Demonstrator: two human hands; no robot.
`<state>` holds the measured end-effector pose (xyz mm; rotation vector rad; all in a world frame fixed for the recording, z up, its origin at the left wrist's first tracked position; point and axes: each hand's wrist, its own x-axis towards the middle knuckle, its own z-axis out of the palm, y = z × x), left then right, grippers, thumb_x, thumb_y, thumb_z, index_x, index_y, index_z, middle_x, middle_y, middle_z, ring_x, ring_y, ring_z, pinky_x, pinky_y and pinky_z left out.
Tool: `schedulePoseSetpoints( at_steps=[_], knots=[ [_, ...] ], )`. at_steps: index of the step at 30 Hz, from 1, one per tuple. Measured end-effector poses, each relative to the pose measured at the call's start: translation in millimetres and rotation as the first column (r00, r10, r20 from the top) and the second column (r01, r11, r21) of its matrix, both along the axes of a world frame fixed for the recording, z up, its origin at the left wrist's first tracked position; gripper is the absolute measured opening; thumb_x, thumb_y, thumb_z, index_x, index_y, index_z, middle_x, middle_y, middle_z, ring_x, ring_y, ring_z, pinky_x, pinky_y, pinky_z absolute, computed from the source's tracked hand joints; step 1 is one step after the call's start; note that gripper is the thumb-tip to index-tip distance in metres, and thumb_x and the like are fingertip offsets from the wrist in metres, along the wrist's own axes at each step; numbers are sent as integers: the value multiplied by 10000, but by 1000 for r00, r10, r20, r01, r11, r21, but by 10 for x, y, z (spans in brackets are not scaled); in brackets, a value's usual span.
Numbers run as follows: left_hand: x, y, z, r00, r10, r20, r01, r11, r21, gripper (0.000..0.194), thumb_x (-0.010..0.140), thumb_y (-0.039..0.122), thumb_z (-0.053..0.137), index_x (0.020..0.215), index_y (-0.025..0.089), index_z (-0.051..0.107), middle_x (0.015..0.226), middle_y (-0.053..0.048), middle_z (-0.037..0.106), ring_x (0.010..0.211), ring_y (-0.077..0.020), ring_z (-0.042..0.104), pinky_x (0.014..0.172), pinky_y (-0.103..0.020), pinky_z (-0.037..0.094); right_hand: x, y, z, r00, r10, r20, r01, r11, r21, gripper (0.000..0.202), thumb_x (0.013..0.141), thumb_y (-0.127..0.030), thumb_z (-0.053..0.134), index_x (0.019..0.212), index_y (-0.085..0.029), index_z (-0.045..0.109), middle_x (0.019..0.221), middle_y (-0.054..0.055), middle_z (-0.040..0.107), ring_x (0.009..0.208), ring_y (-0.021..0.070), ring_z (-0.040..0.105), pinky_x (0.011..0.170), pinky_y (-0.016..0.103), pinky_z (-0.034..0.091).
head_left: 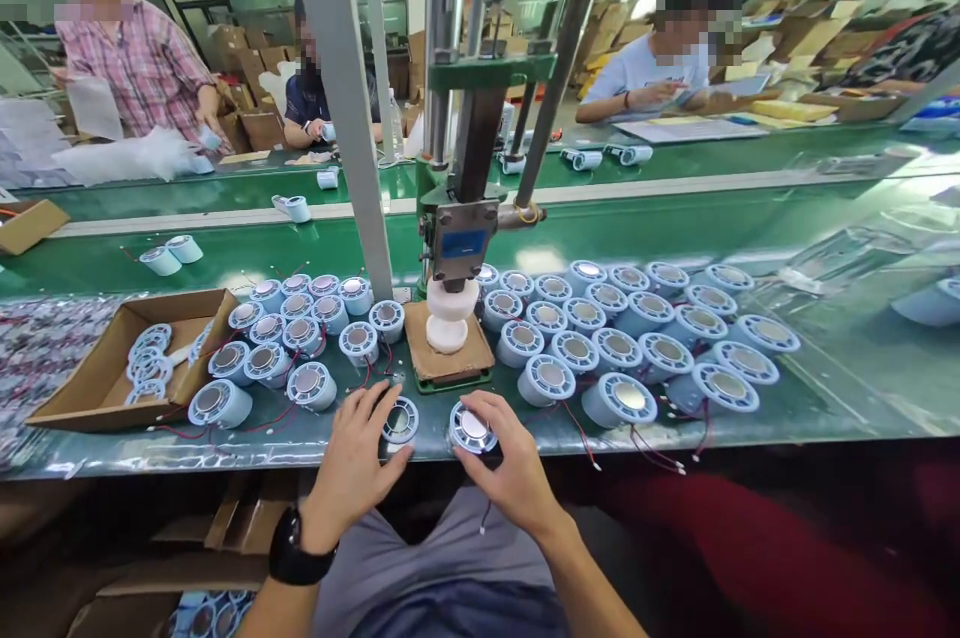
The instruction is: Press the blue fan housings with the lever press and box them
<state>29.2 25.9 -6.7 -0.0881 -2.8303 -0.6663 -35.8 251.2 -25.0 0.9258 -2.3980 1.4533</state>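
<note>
My left hand is beside a light blue round part with a slotted rim. Its fingers are spread along the part's left side, with the thumb apart below. My right hand grips a similar light blue part with a shiny metal disc on top, fingers over the far rim and thumb at the near side. Just beyond both hands stands a hand press, its white round head above a white round seat on a brown board.
Several light blue parts with red wires crowd the bench right of the press; more stand to its left. A cardboard box holds light blue rings. A grey post rises behind. Co-workers sit or stand across the green line.
</note>
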Motion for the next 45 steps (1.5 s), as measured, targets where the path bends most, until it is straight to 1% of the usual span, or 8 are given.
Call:
schedulePoseSetpoints(
  at_steps=[7, 13, 17, 21, 25, 31, 41, 45],
  knots=[
    [-92, 23, 17, 1000, -9, 17, 9, 999, -39, 786, 844, 340, 671, 1533, 203, 317, 1431, -135, 508, 1296, -334, 435, 1114, -533, 359, -38, 29, 8, 999, 2, -32, -3, 1000, -20, 374, 832, -203, 635, 1204, -203, 596, 1199, 101, 606, 1109, 189, 628, 929, 294, 551],
    [-42, 15, 14, 998, -47, -50, 50, 996, 74, 563, 894, 292, 634, 1429, 253, 467, 1344, -100, 613, 1242, -296, 538, 1052, -480, 439, 10, -29, -70, 994, -91, -59, 88, 995, -49, 494, 811, -268, 716, 1269, -179, 556, 1194, 90, 664, 1099, 200, 666, 962, 305, 566],
    [-7, 113, 179, 996, -15, -92, 40, 960, 278, 711, 917, 296, 610, 1531, 232, 256, 1357, -100, 612, 1201, -231, 607, 1036, -388, 490, 72, -293, -109, 998, -61, -8, 61, 996, -66, 602, 800, -254, 720, 1359, -177, 511, 1235, 89, 663, 1130, 194, 668, 984, 288, 564],
    [-21, 216, 395, 986, -157, -59, 164, 976, 146, 622, 884, 202, 588, 1466, 223, 371, 1434, -104, 548, 1323, -258, 514, 1094, -411, 453, 90, -520, -152, 1000, -24, 14, 25, 994, -109, 691, 782, -235, 709, 1426, -184, 466, 1235, 90, 667, 1107, 196, 682, 961, 292, 578],
    [-53, 224, 474, 987, -162, -12, 162, 976, 145, 647, 857, 143, 566, 1464, 221, 356, 1410, -97, 562, 1319, -254, 511, 1101, -422, 451, 95, -560, -191, 999, -47, 11, 48, 992, -119, 746, 768, -200, 714, 1453, -201, 421, 1259, 81, 656, 1109, 191, 681, 939, 288, 583],
    [-79, 142, 425, 974, -224, 22, 214, 954, 211, 808, 869, 129, 569, 1557, 292, 178, 1435, -58, 541, 1345, -237, 473, 1148, -430, 406, 111, -536, -208, 999, -51, 15, 52, 995, -88, 813, 767, -210, 721, 1492, -194, 354, 1276, 93, 646, 1135, 199, 670, 952, 302, 576],
    [-92, 74, 384, 951, -289, 107, 235, 905, 356, 755, 939, 204, 532, 1574, 298, 134, 1501, -69, 477, 1416, -248, 381, 1207, -495, 308, 122, -565, -157, 996, -59, -65, 58, 998, -20, 944, 806, -160, 645, 1596, -205, 130, 1260, 88, 652, 1105, 202, 678, 892, 296, 594],
    [-44, 164, 231, 959, -240, 151, 161, 898, 410, 676, 940, 218, 461, 1565, 215, 205, 1593, -112, 333, 1472, -268, 312, 1215, -484, 302, 131, -491, -87, 988, 21, -156, 6, 986, 166, 865, 815, -106, 606, 1582, -168, 211, 1370, 150, 564, 1221, 256, 607, 984, 397, 574]
  ],
)
